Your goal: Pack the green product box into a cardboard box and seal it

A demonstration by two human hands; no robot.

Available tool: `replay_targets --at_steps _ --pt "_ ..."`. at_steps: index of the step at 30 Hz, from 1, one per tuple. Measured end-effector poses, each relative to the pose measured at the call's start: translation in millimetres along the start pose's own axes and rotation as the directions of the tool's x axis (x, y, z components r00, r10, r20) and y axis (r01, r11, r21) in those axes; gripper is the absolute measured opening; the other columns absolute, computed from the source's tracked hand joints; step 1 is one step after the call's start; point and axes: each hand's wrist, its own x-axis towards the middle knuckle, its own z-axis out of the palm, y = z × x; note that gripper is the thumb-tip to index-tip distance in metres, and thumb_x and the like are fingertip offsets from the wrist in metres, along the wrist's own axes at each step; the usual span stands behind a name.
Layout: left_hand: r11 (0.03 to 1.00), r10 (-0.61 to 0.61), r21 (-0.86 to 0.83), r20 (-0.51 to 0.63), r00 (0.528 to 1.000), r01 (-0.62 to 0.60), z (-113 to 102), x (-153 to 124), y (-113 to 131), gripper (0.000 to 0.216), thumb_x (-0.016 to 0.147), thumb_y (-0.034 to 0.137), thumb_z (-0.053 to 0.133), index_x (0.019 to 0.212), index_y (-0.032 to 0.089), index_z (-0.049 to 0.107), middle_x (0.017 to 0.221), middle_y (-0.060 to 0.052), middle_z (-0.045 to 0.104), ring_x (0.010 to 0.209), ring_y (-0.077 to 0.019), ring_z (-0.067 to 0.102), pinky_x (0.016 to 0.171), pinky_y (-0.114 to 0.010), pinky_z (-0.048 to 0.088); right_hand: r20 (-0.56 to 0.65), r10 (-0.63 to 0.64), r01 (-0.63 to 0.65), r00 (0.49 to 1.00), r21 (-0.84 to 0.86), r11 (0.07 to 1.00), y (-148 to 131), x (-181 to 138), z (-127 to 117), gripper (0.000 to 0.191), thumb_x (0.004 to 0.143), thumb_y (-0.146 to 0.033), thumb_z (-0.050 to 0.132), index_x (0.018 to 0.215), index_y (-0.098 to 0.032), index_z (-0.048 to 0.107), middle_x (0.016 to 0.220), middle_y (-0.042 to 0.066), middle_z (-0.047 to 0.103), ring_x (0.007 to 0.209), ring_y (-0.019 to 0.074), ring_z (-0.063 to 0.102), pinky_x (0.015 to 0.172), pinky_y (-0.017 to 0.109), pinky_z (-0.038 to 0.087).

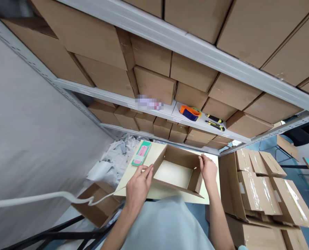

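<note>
A person is standing at a small pale table and holding an open cardboard box that is sitting on it. The box is open at the top and nothing is showing inside it. The left hand is pressing on the left wall of the box, with its fingers curled over the edge. The right hand is gripping the right wall near the far corner, fingers bent over the top.

A green packet with a pink thing inside is lying on the table, just beside the box on the left. A white cable is hanging across the left side. Big shelves full of brown boxes are standing behind the table. An orange and blue tape holder and two yellow and black knives are lying on one shelf. Flat taped boxes are piling up on the right.
</note>
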Motion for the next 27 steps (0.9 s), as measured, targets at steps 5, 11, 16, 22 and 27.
replay_targets --at_steps 5,11,16,22,27 --pt "1.000 0.003 -0.015 0.017 1.000 -0.003 1 -10 0 0.042 0.114 0.046 0.050 0.120 0.028 0.088 0.102 -0.006 0.078 0.072 -0.0191 0.072 0.065 -0.031 0.050 -0.030 0.036 -0.038 0.999 -0.071 0.997 -2 28 3 0.043 0.116 -0.052 0.050 0.126 -0.028 0.084 0.084 0.011 0.080 0.072 0.0253 0.074 0.068 0.030 0.046" --pt "0.984 0.157 -0.128 0.316 0.936 -0.122 12 -9 22 0.045 0.113 0.050 0.048 0.111 0.035 0.090 0.099 -0.006 0.081 0.090 -0.0235 0.076 0.077 -0.032 0.057 0.019 -0.078 0.079 0.997 -0.054 0.995 -6 27 2 0.041 0.113 -0.041 0.049 0.135 -0.023 0.079 0.102 0.016 0.078 0.089 0.0298 0.076 0.075 0.036 0.053" --pt "0.968 0.187 -0.233 0.443 0.877 -0.088 19 4 19 0.054 0.113 0.053 0.043 0.092 0.033 0.089 0.108 -0.007 0.087 0.103 -0.0292 0.079 0.097 -0.040 0.061 0.048 -0.133 0.114 0.990 0.283 0.952 14 7 -8 0.068 0.108 -0.053 0.053 0.168 -0.023 0.050 0.119 0.015 0.076 0.097 0.0313 0.077 0.083 0.042 0.063" --pt "0.955 0.071 -0.278 0.542 0.838 0.099 31 15 -3 0.050 0.081 0.068 0.087 0.118 0.034 0.089 0.121 -0.009 0.088 0.111 -0.0377 0.083 0.092 -0.041 0.065 0.229 -0.032 -0.076 0.973 0.446 0.892 33 -34 -17 0.092 0.106 -0.067 0.054 0.179 -0.019 0.027 0.130 0.016 0.082 0.103 0.0327 0.084 0.091 0.045 0.066" --pt "0.975 -0.031 -0.183 0.461 0.887 0.129 57 22 2 0.097 0.085 0.073 0.086 0.161 0.021 0.058 0.141 -0.020 0.078 0.112 -0.0379 0.082 0.098 -0.046 0.065 0.426 -0.058 -0.202 0.903 0.540 0.817 36 -37 -11 0.086 0.109 -0.062 0.051 0.180 -0.021 0.025 0.133 0.014 0.083 0.112 0.0308 0.083 0.102 0.045 0.063"
